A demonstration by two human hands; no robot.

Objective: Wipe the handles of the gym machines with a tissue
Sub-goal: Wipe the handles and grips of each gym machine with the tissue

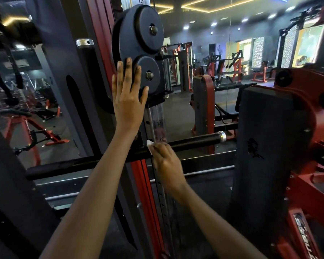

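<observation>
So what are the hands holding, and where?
The right hand grips a white tissue, bunched against the black handle bar. The left hand holds nothing, pressing flat on the pulley wheels.

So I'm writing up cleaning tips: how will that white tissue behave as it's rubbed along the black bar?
The tissue is probably floppy: it sits bunched under the right hand, only a corner showing. It likely weighs almost nothing and could tear or shed if rubbed hard. The bar looks smooth, so it should slide easily.
</observation>
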